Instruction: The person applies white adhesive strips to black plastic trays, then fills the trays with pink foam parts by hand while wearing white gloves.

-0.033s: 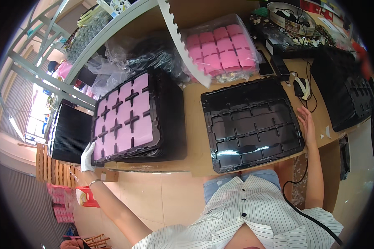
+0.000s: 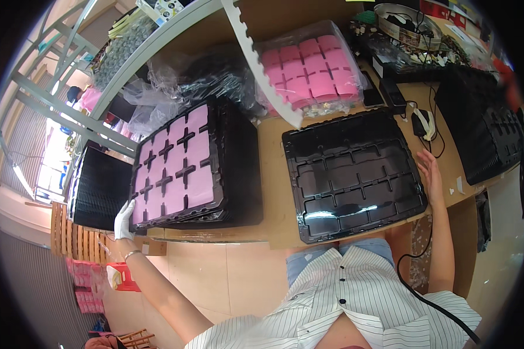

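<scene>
On the left of the table a tall stack of black plastic trays stands, its top tray [image 2: 218,189] filled with pink sheets [image 2: 172,189] between black cross-shaped ribs. My left hand [image 2: 123,221], in a white glove, grips that top tray at its near left corner; part of the fingers is hidden by the tray edge. In front of my body lies a black tray [image 2: 355,174] with several shallow compartments and a glossy surface. My bare right hand [image 2: 429,174] rests beside its right edge, open, fingers stretched out and holding nothing.
Behind stands a clear bag of bright pink sheets [image 2: 314,67], with crumpled plastic film [image 2: 157,87] to its left. More stacked black trays are at far left [image 2: 102,186] and right [image 2: 480,125]. A notched white strip [image 2: 262,70] hangs overhead; a black cable [image 2: 436,305] crosses my right side.
The left tray stack has shifted slightly to the right, my left hand moving along with it. My right hand stays beside the front tray.
</scene>
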The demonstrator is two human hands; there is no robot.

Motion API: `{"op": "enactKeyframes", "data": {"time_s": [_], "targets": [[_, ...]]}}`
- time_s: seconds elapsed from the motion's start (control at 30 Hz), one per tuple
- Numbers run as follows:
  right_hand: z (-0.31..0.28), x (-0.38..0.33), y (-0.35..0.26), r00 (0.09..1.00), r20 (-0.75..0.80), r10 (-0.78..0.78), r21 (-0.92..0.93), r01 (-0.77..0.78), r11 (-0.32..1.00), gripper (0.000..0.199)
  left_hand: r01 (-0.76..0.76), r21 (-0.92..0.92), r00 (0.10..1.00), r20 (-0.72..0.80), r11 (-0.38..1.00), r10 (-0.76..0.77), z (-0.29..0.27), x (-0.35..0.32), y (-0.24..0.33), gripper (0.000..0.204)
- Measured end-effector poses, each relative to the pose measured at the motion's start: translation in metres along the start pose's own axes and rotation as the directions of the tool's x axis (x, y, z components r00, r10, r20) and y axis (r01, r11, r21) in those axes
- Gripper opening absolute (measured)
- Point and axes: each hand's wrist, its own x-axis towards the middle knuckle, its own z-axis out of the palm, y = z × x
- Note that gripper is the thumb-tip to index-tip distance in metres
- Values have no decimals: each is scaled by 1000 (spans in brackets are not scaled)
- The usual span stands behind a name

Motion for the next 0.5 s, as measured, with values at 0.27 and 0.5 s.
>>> {"op": "enactKeyframes", "data": {"time_s": [0.27, 0.5], "targets": [[4, -10, -17, 996, -46, 70, -6, -70, 998, 63, -2, 120, 992, 126, 993, -13, 21, 29, 0, 57], [20, 2, -70, 995, -95, -42, -111, 32, 993, 60, -66, 307, 998, 11, 949, 65, 28, 42, -8, 60]]}}
